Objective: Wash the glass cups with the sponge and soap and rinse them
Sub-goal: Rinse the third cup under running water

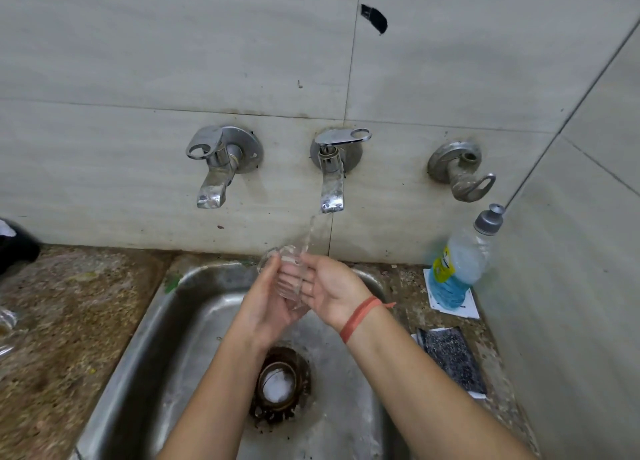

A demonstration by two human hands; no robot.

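Steel sink [138, 338], glass cup [281, 254], soap bottle [465, 251], label [444, 266] illegible

Dim, even light; soft focus; wide-angle bends edges; glare on sink [162, 324].

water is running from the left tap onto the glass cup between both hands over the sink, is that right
Not quite. The stream comes from the middle tap, not the left tap, which shows no water in the head view. The rest holds: it falls onto the glass cup between the left hand and the right hand over the sink.
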